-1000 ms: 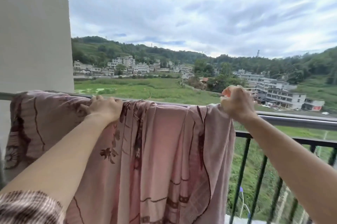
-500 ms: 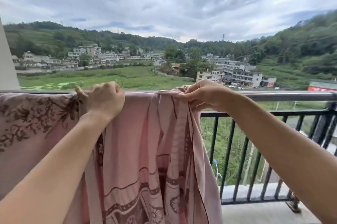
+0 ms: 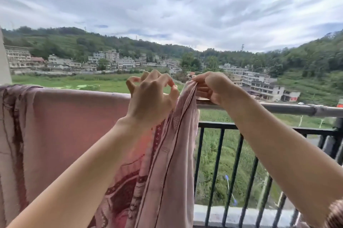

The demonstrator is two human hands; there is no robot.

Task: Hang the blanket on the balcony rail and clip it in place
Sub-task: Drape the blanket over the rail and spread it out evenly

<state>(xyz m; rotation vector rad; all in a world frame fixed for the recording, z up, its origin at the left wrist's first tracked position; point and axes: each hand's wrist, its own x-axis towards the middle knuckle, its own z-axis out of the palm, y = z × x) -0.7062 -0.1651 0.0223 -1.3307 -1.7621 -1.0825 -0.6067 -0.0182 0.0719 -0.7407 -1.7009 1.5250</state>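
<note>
Blanket (image 3: 74, 125) cut off at left and bottom edges, rail (image 3: 289, 109) beneath it hidden

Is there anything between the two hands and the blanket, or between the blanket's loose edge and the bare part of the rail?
Nothing visible. The right hand already pinches the blanket at its edge, the left hand is right beside that fold, fingers spread, and the rail to the right lies bare.

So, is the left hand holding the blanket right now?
No, the left hand is open with curled fingers above the rail, while only the right hand pinches the blanket edge.
</note>
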